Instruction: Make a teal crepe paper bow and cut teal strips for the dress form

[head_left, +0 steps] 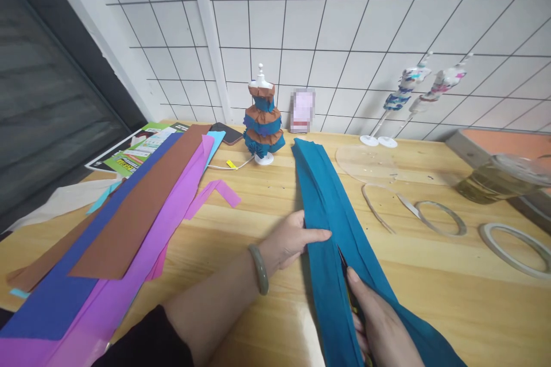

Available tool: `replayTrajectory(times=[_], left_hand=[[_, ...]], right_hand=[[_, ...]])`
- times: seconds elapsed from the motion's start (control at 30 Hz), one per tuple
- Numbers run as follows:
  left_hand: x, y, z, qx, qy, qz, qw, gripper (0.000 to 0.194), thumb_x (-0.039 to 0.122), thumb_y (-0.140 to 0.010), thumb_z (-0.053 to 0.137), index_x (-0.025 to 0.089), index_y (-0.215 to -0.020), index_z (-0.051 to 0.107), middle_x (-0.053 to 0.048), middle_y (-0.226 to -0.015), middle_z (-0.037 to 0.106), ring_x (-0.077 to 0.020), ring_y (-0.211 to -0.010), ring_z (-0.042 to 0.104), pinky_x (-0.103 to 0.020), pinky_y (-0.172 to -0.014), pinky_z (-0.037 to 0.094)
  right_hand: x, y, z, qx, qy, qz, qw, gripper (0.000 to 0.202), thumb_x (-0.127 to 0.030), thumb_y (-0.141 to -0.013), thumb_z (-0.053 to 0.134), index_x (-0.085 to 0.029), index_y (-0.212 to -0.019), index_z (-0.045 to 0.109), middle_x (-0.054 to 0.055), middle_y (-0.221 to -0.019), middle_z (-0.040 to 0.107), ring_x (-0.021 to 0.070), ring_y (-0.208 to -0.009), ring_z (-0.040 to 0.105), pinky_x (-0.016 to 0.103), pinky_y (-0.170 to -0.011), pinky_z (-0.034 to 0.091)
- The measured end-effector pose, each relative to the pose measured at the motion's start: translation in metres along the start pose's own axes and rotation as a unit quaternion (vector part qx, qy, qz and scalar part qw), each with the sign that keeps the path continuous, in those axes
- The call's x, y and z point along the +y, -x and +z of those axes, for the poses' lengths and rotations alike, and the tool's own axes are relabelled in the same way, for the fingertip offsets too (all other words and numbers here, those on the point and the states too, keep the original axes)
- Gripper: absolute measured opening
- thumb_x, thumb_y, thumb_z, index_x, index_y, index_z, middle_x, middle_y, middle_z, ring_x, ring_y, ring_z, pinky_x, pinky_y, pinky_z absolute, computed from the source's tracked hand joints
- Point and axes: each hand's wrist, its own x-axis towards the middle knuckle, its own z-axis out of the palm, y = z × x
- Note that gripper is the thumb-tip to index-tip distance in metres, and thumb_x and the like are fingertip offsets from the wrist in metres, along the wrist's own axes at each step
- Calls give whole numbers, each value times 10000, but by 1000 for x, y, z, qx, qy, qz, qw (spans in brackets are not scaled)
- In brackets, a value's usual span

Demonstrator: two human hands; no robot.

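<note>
A long teal strip of crepe paper [318, 189] runs from the middle of the table toward me, split lengthwise in its near part. Its left side is pinched by my left hand [297, 239], thumb on top and fingers underneath. My right hand [379, 321] is closed around a pair of scissors [343, 259], whose dark blade tips sit at the split between the two teal parts. The handles are mostly hidden by my fingers and the paper. Beyond the strip stands a small dress form [263, 120] with ruffled brown and teal tiers.
Brown [142, 206], blue and purple paper strips lie piled at left, beside a green printed sheet [138, 149]. Tape rolls [514, 246], a lidded cup [495, 178] and two more dress forms [404, 89] are at right. A tiled wall [344, 23] closes the back.
</note>
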Motion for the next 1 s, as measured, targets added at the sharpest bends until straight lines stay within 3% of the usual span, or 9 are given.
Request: replayTrajectory(times=[0.13,0.23,0.33,0.4,0.47,0.53,1.0], left_hand=[[0,0,0,6,-12,4,1000,336,160,-625,724,124,-944,623,-92,-931,663,-179,-814,612,-336,-790,456],[0,0,1,0,-16,1,1000,348,174,-618,730,128,-947,626,-86,-923,664,-178,-811,612,-330,-786,454],[0,0,1,0,-21,-8,1000,362,173,-607,739,130,-948,625,-89,-935,661,-183,-827,610,-337,-797,450],[1,0,1,-2,-23,-12,1000,365,165,-608,737,127,-953,623,-98,-952,656,-185,-839,608,-340,-803,448],[1,1,1,-6,-24,-16,1000,368,160,-611,734,121,-959,620,-109,-967,651,-189,-847,608,-345,-808,447],[1,1,2,-7,-23,-19,1000,375,158,-611,734,118,-965,616,-114,-972,649,-194,-853,607,-352,-814,446],[0,2,2,-1,-24,-28,999,421,202,-566,765,122,-952,618,-114,-949,658,-236,-869,615,-414,-835,444]], right_hand=[[0,2,3,-13,-64,11,998,379,-554,-673,616,-193,-700,502,-134,-396,222,13,-323,161,129,-337,125],[-4,3,5,-13,-66,4,998,376,-545,-680,615,-186,-658,506,-131,-373,240,9,-302,171,121,-320,132],[-8,3,4,11,-31,-32,999,319,-525,-704,600,-208,-742,601,-62,-461,539,75,-368,461,153,-348,351],[-10,0,2,24,11,-82,996,331,-512,-738,566,-235,-895,654,-4,-819,713,163,-733,647,223,-599,511],[-11,-3,-1,34,54,-128,990,385,-515,-768,523,-244,-1007,657,-4,-1143,644,197,-1096,545,273,-890,445],[-12,-7,-3,45,86,-145,985,435,-536,-779,491,-241,-1057,649,-17,-1251,568,199,-1219,434,300,-1011,339],[-17,-9,-5,98,160,-139,972,606,-580,-757,466,-184,-1210,545,18,-1339,472,212,-1268,364,356,-1079,235]])
